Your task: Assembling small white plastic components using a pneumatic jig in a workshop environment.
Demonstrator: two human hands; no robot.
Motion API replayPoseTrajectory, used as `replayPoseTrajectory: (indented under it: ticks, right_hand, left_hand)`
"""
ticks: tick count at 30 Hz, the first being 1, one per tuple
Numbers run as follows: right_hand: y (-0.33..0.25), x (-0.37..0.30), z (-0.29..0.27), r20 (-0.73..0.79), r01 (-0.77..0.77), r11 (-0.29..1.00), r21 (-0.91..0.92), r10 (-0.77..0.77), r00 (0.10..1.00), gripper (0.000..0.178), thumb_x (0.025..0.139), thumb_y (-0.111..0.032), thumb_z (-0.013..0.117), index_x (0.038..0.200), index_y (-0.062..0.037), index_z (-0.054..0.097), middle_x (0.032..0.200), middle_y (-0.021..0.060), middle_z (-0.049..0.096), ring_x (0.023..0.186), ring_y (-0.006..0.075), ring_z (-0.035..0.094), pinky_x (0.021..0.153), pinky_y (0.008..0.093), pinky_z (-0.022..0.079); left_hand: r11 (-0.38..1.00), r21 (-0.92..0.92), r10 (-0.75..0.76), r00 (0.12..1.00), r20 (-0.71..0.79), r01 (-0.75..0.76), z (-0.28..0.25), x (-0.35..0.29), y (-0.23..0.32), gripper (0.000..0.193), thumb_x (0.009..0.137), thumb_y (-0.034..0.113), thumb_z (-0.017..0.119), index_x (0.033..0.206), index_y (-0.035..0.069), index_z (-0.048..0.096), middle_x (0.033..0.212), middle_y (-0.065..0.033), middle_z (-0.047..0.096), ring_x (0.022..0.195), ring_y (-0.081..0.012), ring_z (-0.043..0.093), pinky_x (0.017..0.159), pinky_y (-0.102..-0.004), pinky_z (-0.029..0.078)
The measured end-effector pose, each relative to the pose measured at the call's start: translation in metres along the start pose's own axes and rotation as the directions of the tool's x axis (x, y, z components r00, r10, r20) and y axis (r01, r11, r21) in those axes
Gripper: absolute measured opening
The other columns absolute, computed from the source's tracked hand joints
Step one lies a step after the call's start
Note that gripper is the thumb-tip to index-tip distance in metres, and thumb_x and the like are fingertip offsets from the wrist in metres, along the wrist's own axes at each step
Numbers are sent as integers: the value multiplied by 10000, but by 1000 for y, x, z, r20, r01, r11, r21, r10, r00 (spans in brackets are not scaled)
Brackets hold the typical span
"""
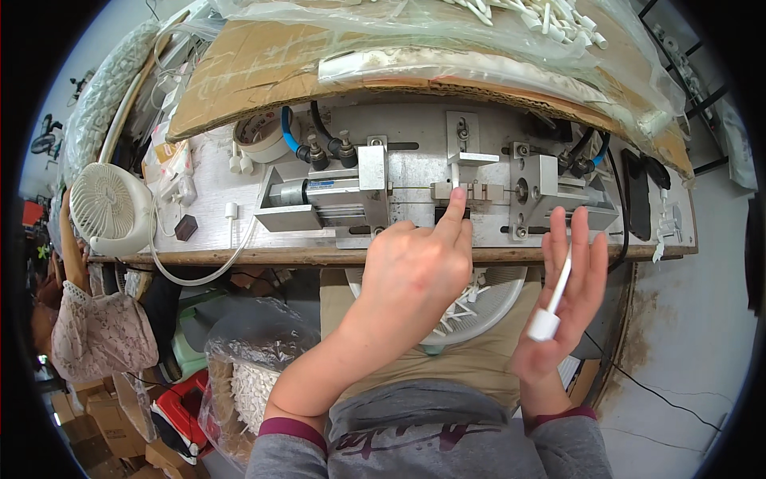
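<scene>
A: How is the left hand (419, 259) posed?

B: Index finger straight, remaining fingers curled. The fingertip meets the slotted metal block (488, 191), immediately below a slim white stem (456, 173) set upright against it. Whether the curled fingers enclose anything cannot be told.

A: And the right hand (566, 299)?

B: Opened out, fingers extended, right of the block and nearer the wearer. Along its palm side lies a white plastic piece (545, 325): a smooth, slender, slightly bowed stem with a blunt cylindrical head.

A: What flanks the block?

B: Two opposed actuators, left (373, 180) and right (546, 180), of flat, machined metal plates with round-bodied cylinders.

A: Other materials?

B: Below the bench edge, a perforated white basket (506, 306) holds loose white pieces; at lower left, a crinkled, transparent bag (251, 331) holds more. Above, corrugated cardboard (263, 68) carries glossy, wrinkled film (383, 32).
</scene>
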State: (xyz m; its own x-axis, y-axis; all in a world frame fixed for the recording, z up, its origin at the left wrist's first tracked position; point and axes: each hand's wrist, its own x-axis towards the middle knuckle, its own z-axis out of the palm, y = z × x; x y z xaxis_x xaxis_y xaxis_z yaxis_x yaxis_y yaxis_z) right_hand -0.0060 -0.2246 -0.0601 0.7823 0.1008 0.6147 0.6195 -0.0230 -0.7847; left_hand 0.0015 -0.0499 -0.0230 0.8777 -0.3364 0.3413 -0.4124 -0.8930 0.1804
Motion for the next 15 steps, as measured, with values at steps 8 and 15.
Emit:
replayPoseTrajectory:
  ticks: [8,15]
  right_hand:
    - [-17,7,-16,164,142,900,-411,-80,983,503,651,-124,871,1070,8,626,1221,258,581,1007,293,660,812,343,566]
    - [-11,30,-4,159,163,833,-529,-92,983,352,669,-108,842,943,10,655,1140,196,647,935,280,669,790,327,565]
  left_hand:
    - [998,-58,-26,1000,-8,25,2,-1,-4,238,721,118,737,946,44,708,1150,-106,679,532,-208,606,542,-295,504]
    - [994,-111,0,1000,-13,-2,0,-13,-6,231,743,134,735,962,70,703,1158,-64,680,550,-210,612,547,-292,506]
